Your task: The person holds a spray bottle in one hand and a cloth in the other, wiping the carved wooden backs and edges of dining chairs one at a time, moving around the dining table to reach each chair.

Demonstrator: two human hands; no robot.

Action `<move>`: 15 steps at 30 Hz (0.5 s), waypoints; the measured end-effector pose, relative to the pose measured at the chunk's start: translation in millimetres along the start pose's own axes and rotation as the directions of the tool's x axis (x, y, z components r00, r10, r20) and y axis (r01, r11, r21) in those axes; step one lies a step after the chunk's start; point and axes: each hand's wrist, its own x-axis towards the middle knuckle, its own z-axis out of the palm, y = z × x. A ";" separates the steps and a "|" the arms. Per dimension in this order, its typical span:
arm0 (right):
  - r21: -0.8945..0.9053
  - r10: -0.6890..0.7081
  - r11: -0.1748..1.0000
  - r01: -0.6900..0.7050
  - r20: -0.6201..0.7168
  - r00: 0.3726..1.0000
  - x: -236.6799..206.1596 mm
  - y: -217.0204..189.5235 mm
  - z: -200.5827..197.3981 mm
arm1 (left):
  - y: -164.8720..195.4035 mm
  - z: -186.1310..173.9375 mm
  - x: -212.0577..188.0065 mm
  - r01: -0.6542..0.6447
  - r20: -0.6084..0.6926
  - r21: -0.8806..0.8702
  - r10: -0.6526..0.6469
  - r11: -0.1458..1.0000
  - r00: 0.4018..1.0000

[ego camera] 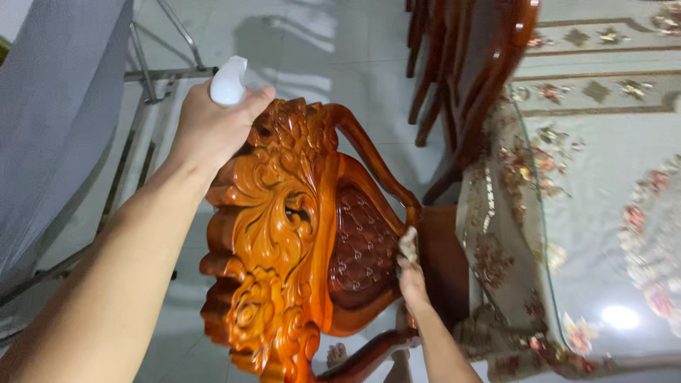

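A carved, glossy orange-brown wooden chair (284, 227) fills the middle of the head view, seen from above its ornate backrest. My left hand (209, 131) is closed around a white spray bottle (228, 81) just left of the top of the carved back. My right hand (411, 280) reaches down in front of the backrest and presses a small pale cloth (408, 245) against the quilted dark red panel (362, 248) near the armrest.
A glass-topped table (610, 213) with a floral cloth stands at the right. More dark wooden chairs (461, 71) are pushed against it at the top. A metal frame (142, 120) with grey fabric stands at the left on the white tiled floor. My bare foot (337, 352) shows below the chair.
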 end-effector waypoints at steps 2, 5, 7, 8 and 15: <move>0.061 -0.008 0.998 0.007 0.011 1.000 -20.8 -24.0 9.3 | 7.1 0.6 -3.0 -0.026 0.001 -0.022 0.026 0.999 1.000; 0.025 -0.126 0.992 0.125 0.044 0.991 -60.4 -75.7 30.5 | 17.1 -3.1 -9.4 -0.022 -0.004 0.004 0.022 1.000 1.000; 0.010 -0.230 0.973 0.231 0.143 0.963 -90.9 -110.4 47.0 | 23.8 -5.5 -14.9 0.001 -0.013 -0.003 -0.001 1.000 1.000; -0.009 -0.336 0.940 0.342 0.169 0.927 -105.8 -124.6 54.3 | 27.6 -6.2 -17.9 0.015 -0.013 -0.027 -0.015 1.000 1.000; -0.373 -0.395 0.830 0.415 0.133 0.909 -149.7 -143.4 53.3 | 47.8 -20.8 -29.9 -0.114 -0.106 -0.042 0.109 0.993 0.988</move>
